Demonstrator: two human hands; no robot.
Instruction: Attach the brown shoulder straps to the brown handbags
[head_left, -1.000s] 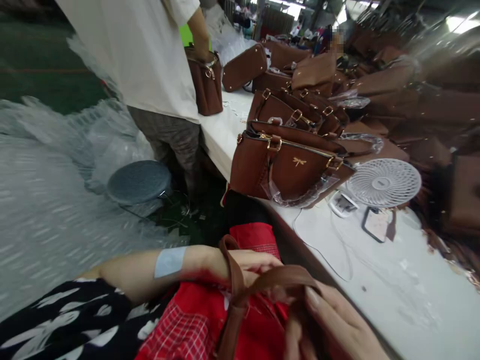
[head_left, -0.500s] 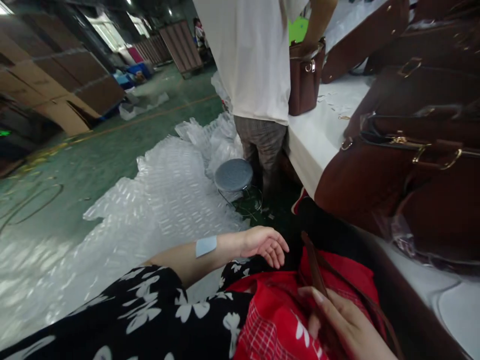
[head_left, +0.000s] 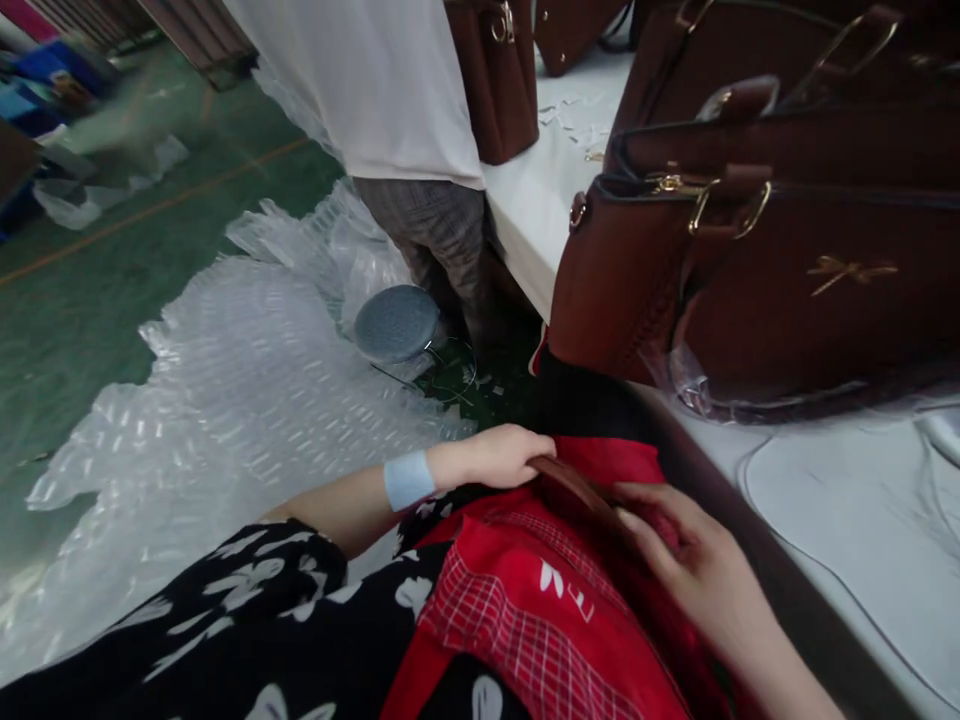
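Note:
A brown leather strap (head_left: 576,482) stretches between my two hands, low over the red apron (head_left: 525,560) on my lap. Its far end is gripped by my left hand (head_left: 511,455), whose fingers are curled round it. My right hand (head_left: 686,545) pinches the strap further along between thumb and fingers; the rest of the strap below that hand is hidden. Close to my right stands a brown handbag (head_left: 787,290) with gold rings and a gold bow, partly wrapped in clear plastic.
The white table (head_left: 840,530) runs along my right, with more brown bags (head_left: 495,90) on it. A co-worker in a white shirt (head_left: 390,90) stands ahead by a round grey stool (head_left: 397,323). Bubble wrap (head_left: 225,380) covers the floor at left.
My left hand, open before, has closed on the end of the strap. The strap has tipped down from upright, and my view has swung right towards the bags.

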